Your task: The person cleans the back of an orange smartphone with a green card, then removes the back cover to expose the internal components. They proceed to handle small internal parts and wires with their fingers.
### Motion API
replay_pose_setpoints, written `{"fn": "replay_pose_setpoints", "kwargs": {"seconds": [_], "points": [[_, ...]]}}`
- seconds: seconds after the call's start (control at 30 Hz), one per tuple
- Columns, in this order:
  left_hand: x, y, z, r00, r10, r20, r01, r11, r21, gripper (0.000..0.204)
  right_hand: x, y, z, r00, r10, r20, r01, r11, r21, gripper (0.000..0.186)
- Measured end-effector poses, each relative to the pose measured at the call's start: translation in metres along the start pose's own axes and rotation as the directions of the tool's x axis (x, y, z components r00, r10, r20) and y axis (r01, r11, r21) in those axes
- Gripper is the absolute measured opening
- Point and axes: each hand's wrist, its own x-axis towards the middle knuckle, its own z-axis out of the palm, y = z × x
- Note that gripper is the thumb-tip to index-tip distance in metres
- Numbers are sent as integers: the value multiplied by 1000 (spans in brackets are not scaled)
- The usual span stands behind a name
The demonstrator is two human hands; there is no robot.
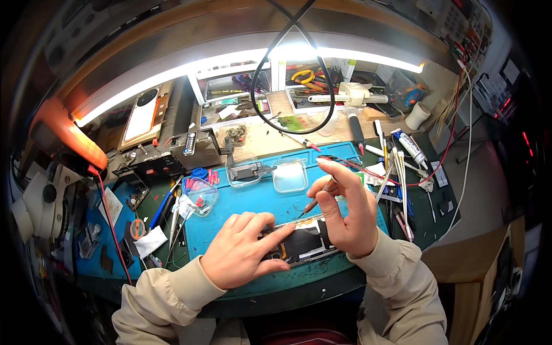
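An opened smartphone (307, 244) lies slantwise on the blue work mat (236, 208), its dark inner parts and orange flex strips exposed. My left hand (240, 248) is closed on the phone's left part, index finger stretched along the far side and thumb at the near side. My right hand (352, 214) pinches a slim screwdriver (311, 205) with a brownish metallic handle. The screwdriver's thin tip points down and left at the phone's far edge, close to my left index finger. Whether the tip touches a screw is too small to tell.
Clear plastic trays (290, 176) stand beyond the phone. Several tweezers and brushes (398, 175) lie at right, near a white glue tube (409, 148). An orange meter (69, 135) with a red lead stands at left. A black cable loop (253, 86) hangs ahead.
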Motion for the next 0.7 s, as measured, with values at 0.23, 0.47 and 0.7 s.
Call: {"fn": "replay_pose_setpoints", "kwargs": {"seconds": [0.23,0.47,0.7], "points": [[-1,-24,-2,933,-270,-240,151,895,-420,43,-4,-5,2,998,19,57,-21,999,29,40],[-25,-35,-14,852,-501,-153,359,772,-525,10,-2,-3,14,983,-96,159,88,995,53,43],[-20,-32,-1,865,-412,-286,239,840,-487,16,-3,-2,14,974,-82,210,79,997,21,43]]}}
